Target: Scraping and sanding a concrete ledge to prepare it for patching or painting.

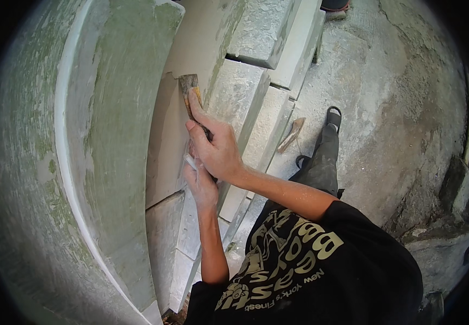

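Where right grip point(219, 150) wraps scraper point(184, 95), blade point(189, 80) beyond fingertip point(192, 95)

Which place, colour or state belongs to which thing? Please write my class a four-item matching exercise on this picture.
Column one
1. Scraper
2. T-shirt
3. Left hand
4. Curved strip

Column two
A. White, towards the picture's left side
B. Gripped in the right hand
C. Black with pale print
D. Just below the other hand in the picture

Pairs: 1-B, 2-C, 3-D, 4-A
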